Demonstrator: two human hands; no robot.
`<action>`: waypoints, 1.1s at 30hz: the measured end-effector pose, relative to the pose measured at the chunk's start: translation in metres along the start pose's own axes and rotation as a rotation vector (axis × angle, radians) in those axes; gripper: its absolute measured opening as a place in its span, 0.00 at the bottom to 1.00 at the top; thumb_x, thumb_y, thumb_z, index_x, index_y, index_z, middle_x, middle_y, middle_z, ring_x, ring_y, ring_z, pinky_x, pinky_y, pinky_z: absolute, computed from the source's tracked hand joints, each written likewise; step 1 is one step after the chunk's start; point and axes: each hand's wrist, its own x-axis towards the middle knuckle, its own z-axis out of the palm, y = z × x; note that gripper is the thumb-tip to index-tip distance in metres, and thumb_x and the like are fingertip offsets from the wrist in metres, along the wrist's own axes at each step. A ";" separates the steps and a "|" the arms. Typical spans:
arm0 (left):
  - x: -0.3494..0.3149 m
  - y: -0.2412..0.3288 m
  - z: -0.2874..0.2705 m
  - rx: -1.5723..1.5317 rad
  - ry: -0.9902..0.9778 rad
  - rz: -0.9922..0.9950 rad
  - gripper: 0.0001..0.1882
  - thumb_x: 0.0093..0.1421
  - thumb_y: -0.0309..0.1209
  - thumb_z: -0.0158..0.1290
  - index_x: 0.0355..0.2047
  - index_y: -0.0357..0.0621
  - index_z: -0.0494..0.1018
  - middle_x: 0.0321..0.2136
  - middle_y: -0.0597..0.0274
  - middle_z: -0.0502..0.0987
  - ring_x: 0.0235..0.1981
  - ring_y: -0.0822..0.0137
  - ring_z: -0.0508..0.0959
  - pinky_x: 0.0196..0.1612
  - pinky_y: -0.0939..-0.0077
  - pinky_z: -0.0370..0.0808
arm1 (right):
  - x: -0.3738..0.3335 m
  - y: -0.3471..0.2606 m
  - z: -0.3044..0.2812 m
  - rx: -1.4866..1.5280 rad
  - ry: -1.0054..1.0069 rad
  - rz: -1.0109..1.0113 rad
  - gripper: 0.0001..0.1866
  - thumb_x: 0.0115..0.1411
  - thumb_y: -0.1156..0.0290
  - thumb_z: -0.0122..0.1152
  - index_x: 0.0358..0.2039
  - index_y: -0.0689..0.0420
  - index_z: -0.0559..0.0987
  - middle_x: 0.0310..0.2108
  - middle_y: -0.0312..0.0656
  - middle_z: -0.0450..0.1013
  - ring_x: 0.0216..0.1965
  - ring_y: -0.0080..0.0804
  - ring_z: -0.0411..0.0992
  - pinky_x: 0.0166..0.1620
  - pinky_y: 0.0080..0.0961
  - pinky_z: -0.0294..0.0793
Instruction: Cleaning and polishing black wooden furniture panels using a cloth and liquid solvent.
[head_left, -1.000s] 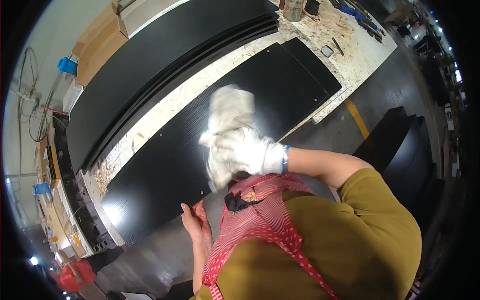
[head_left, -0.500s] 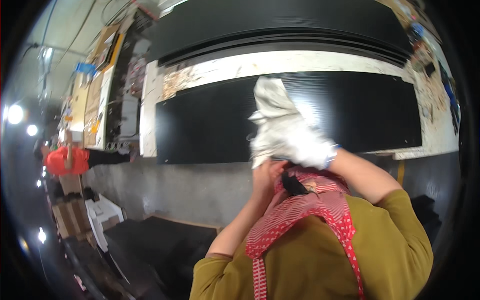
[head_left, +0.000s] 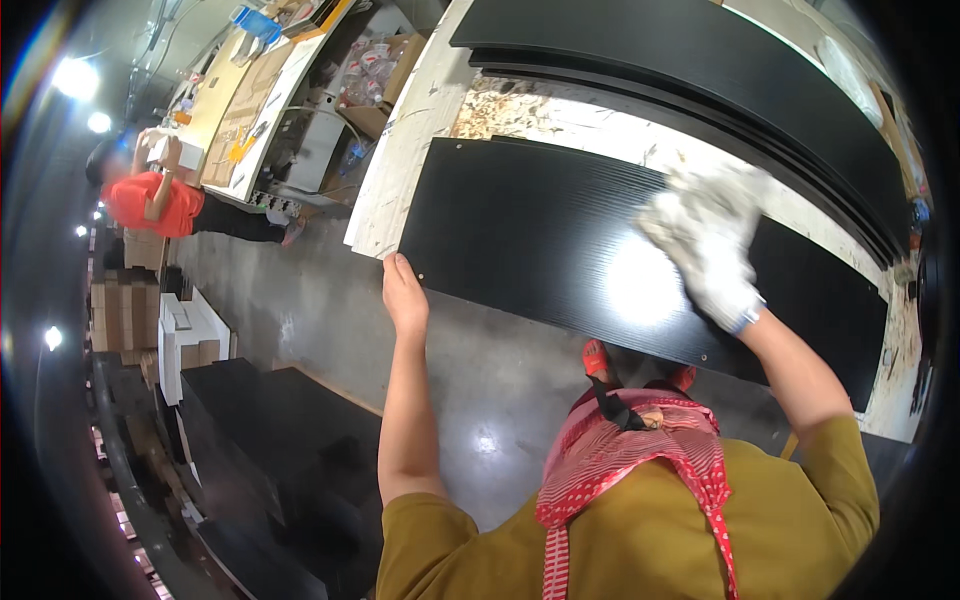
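A long black board (head_left: pixel 530 225) with a fine-grained, shiny top lies on the white worktable (head_left: pixel 385 215). My bare left hand (head_left: pixel 405 297) grips the board's near edge by its left corner, with some fingers out of sight. On my right hand (head_left: pixel 718 275) is a white glove, and that hand presses a crumpled off-white cloth (head_left: pixel 705 200) on the board, right of its middle. Motion blurs the cloth and the gloved fingers. Small round fittings show near the board's corners.
Beyond the board lies a stack of black boards (head_left: pixel 690 75). At the left, a person in a red shirt (head_left: pixel 160 200) holds a white box beside another worktable (head_left: pixel 255 110). Dark panels (head_left: pixel 290 430) are piled behind me on the left.
My left hand has gone from the cloth to the board's left corner. My right hand has moved the cloth rightward. The view has turned, and the person at left now holds a white box.
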 end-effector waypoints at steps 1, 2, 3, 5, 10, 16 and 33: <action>0.000 0.003 -0.005 0.001 -0.052 -0.033 0.21 0.70 0.39 0.35 0.53 0.37 0.66 0.43 0.38 0.75 0.44 0.41 0.74 0.47 0.55 0.69 | 0.037 -0.031 0.009 -0.413 0.098 -0.243 0.19 0.65 0.63 0.50 0.55 0.52 0.73 0.54 0.51 0.66 0.54 0.50 0.68 0.58 0.45 0.66; 0.003 0.009 -0.003 -0.014 -0.053 -0.019 0.21 0.70 0.39 0.35 0.53 0.37 0.66 0.43 0.38 0.75 0.44 0.41 0.74 0.47 0.55 0.69 | 0.078 -0.032 0.037 -0.321 0.187 -0.326 0.19 0.66 0.54 0.43 0.52 0.44 0.75 0.48 0.44 0.72 0.50 0.40 0.69 0.57 0.41 0.64; 0.003 0.005 -0.004 -0.037 -0.075 -0.028 0.21 0.70 0.40 0.36 0.53 0.37 0.67 0.43 0.38 0.75 0.44 0.42 0.74 0.47 0.56 0.69 | 0.123 -0.079 0.029 -0.072 -0.041 -0.191 0.18 0.65 0.53 0.43 0.45 0.46 0.77 0.42 0.43 0.74 0.44 0.43 0.72 0.50 0.43 0.68; 0.010 0.017 0.007 -0.077 -0.105 0.000 0.21 0.70 0.40 0.36 0.53 0.37 0.67 0.44 0.39 0.75 0.45 0.43 0.75 0.48 0.57 0.69 | 0.182 -0.085 0.090 -0.178 0.145 -0.266 0.16 0.64 0.53 0.45 0.40 0.48 0.78 0.38 0.44 0.74 0.40 0.47 0.72 0.45 0.45 0.68; 0.006 -0.048 0.015 -0.346 -0.066 0.035 0.22 0.71 0.40 0.37 0.57 0.39 0.66 0.49 0.50 0.74 0.48 0.57 0.74 0.50 0.67 0.70 | 0.133 -0.175 0.167 0.143 -0.012 -0.543 0.21 0.54 0.63 0.59 0.49 0.55 0.76 0.52 0.51 0.69 0.55 0.49 0.67 0.60 0.41 0.63; 0.010 0.000 -0.020 -0.459 -0.391 -0.245 0.30 0.69 0.51 0.33 0.61 0.44 0.63 0.43 0.60 0.74 0.34 0.72 0.71 0.38 0.76 0.70 | 0.196 -0.097 0.090 0.184 -0.178 -0.471 0.16 0.60 0.57 0.49 0.43 0.47 0.79 0.43 0.42 0.77 0.49 0.44 0.71 0.46 0.41 0.72; -0.070 0.128 0.016 0.129 -0.262 1.017 0.35 0.45 0.39 0.64 0.53 0.37 0.68 0.51 0.45 0.71 0.54 0.43 0.69 0.55 0.52 0.66 | -0.295 0.067 -0.108 -0.719 0.436 0.583 0.19 0.58 0.62 0.58 0.48 0.56 0.75 0.49 0.50 0.71 0.52 0.55 0.68 0.57 0.43 0.66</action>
